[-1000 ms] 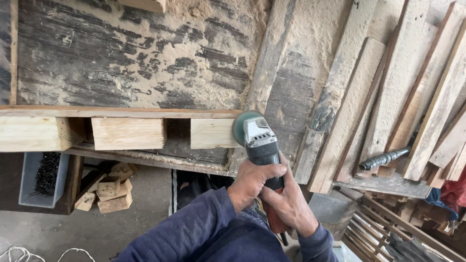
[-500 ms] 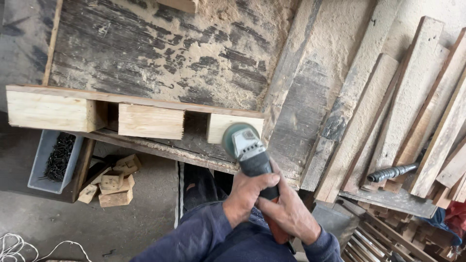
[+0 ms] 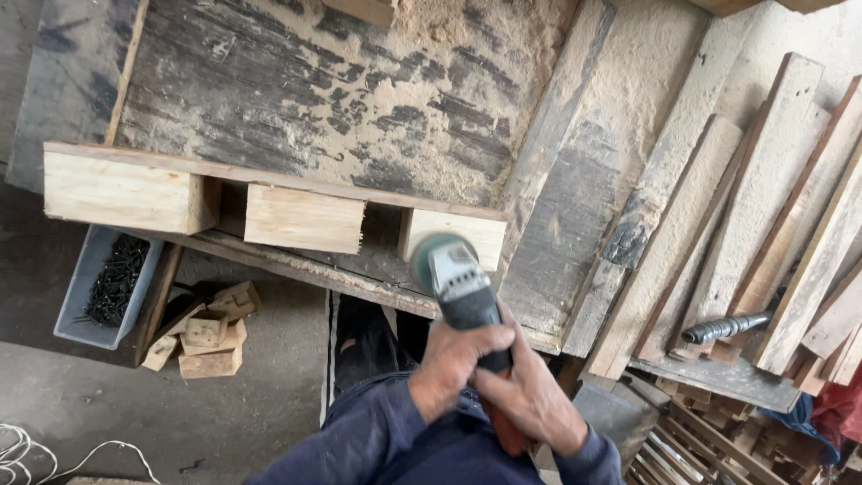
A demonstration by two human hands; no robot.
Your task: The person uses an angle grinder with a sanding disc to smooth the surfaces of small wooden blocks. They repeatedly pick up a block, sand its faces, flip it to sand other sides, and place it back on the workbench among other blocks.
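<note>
While both hands clamped the angle grinder (image 3: pixel 462 287), left hand (image 3: pixel 453 364) beside right hand (image 3: pixel 530 395) on its body, disc against the pale wooden block (image 3: pixel 453 235), dusty workbench (image 3: pixel 359 99) behind.

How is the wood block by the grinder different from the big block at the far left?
The block by the grinder is smaller and partly hidden behind the grinder, which both hands hold. The far-left block is longer, in full view, with no tool near it. Both are pale wood under the same thin plank.
</note>
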